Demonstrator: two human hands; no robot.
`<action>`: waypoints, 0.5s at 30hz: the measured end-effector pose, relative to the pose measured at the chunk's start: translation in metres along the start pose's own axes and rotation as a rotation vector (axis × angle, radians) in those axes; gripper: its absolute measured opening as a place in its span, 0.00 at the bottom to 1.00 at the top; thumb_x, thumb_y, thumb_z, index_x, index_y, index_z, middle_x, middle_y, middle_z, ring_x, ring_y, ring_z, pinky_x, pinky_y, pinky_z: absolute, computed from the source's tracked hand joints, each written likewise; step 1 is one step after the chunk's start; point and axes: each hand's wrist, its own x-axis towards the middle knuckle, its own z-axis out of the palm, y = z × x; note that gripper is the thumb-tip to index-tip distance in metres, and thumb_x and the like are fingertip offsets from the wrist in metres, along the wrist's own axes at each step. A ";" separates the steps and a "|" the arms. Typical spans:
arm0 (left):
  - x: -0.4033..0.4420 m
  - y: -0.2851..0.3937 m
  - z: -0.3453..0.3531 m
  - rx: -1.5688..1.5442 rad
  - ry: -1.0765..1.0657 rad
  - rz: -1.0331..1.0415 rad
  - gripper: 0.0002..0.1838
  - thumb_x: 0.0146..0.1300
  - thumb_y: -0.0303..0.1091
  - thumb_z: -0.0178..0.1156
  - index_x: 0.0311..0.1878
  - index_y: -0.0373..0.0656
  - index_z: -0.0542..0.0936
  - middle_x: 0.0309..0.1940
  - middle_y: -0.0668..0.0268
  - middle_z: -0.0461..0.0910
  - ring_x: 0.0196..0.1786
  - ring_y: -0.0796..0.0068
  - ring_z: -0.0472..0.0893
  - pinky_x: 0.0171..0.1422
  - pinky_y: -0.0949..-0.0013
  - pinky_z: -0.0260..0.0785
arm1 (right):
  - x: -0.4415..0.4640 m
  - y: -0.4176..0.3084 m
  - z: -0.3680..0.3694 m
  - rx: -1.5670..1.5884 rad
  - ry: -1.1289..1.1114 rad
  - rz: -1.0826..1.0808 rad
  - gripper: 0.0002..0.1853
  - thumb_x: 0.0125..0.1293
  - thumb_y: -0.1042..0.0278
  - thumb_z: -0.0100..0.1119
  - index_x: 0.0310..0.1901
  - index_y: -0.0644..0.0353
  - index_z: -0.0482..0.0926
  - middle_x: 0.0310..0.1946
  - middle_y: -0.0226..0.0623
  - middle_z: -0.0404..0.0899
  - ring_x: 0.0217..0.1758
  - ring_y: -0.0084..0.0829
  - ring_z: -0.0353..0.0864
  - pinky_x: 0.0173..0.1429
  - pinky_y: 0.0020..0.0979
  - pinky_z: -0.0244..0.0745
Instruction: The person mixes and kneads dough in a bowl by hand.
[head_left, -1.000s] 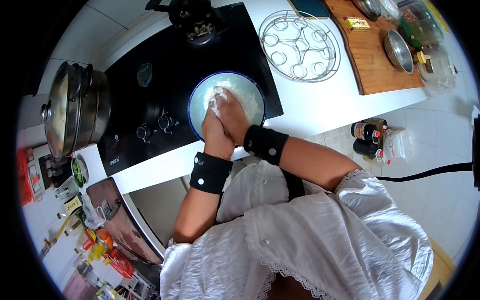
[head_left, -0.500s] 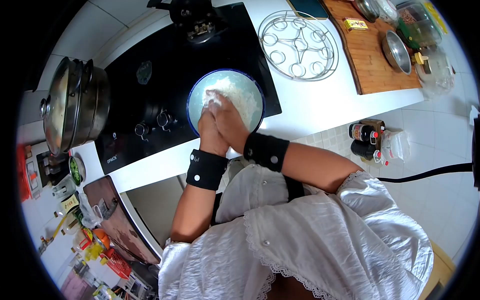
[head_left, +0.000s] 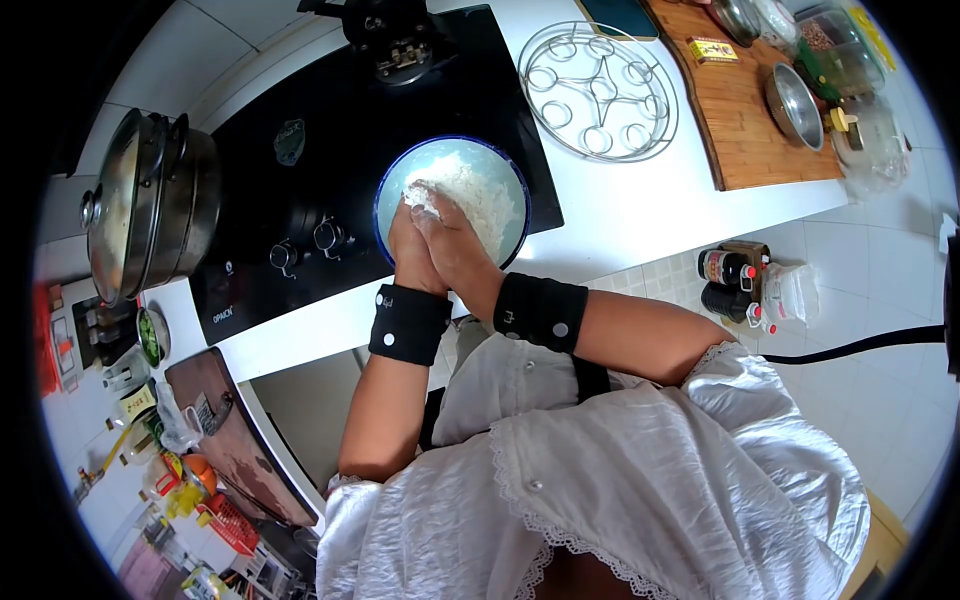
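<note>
Bowl, one, pale inside with a dark blue rim (head_left: 395,185): stands at the front edge of a black cooktop (head_left: 250,170), holding loose white powder (head_left: 482,205). Hands, a pair: left hand (head_left: 410,245) and right hand (head_left: 455,245) pressed together over the bowl's near side, fingers coated with powder; whether any is enclosed between them cannot be told. Wristbands, black, two (head_left: 540,312). Round wire rack (head_left: 602,89), on the white worktop (head_left: 610,205) right of the cooktop. Wooden board (head_left: 745,145), further right, bearing a metal bowl (head_left: 797,108) and small yellow box (head_left: 712,50). Lidded steel pot (head_left: 185,215), at the cooktop's left.
</note>
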 end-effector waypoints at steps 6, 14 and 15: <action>-0.034 0.007 0.038 -0.106 0.097 -0.088 0.20 0.62 0.42 0.47 0.53 0.42 0.67 0.47 0.63 0.72 0.49 0.68 0.71 0.54 0.68 0.64 | 0.027 0.006 -0.018 -0.104 -0.044 -0.105 0.21 0.63 0.65 0.38 0.56 0.65 0.62 0.56 0.50 0.62 0.60 0.45 0.60 0.63 0.35 0.54; -0.009 0.006 0.023 -0.091 0.105 -0.134 0.22 0.62 0.47 0.44 0.52 0.40 0.67 0.47 0.60 0.71 0.49 0.65 0.71 0.55 0.66 0.63 | 0.013 0.004 -0.014 0.151 -0.053 0.201 0.23 0.64 0.63 0.37 0.57 0.69 0.60 0.56 0.54 0.62 0.61 0.46 0.59 0.63 0.33 0.54; -0.005 0.009 0.020 -0.093 0.094 -0.167 0.22 0.63 0.47 0.44 0.51 0.39 0.68 0.46 0.60 0.71 0.48 0.65 0.72 0.54 0.67 0.64 | 0.008 0.000 -0.014 0.148 -0.070 0.193 0.22 0.64 0.64 0.38 0.56 0.69 0.61 0.55 0.55 0.62 0.61 0.47 0.59 0.63 0.34 0.54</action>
